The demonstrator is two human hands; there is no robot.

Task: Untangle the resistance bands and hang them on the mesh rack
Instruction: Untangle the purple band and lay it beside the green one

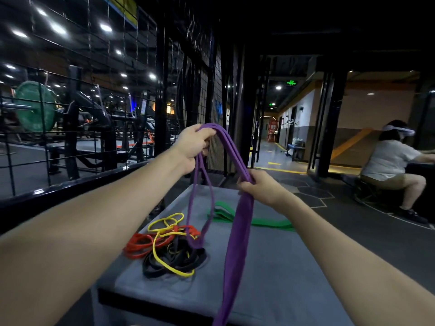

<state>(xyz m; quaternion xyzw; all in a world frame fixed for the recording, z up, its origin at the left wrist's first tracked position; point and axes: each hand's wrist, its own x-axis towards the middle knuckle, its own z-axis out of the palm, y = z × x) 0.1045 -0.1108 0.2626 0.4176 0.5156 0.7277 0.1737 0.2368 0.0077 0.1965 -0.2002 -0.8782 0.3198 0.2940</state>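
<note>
My left hand (193, 144) grips the top of a purple resistance band (237, 236), raised above a grey padded box (282, 274). My right hand (261, 188) grips the same purple band lower down, to the right. From the right hand one broad purple length hangs past the box's front edge. A thinner purple loop drops from the left hand into a tangled pile (169, 250) of red, yellow and black bands on the box. A green band (256, 220) lies flat at the box's far side. The black mesh rack (207, 90) stands just behind my left hand.
A black wire fence (70, 95) runs along the left, with gym machines and a green weight plate (35, 107) behind it. A person (395, 165) sits at the right on a low seat. A lit corridor (277, 137) opens straight ahead.
</note>
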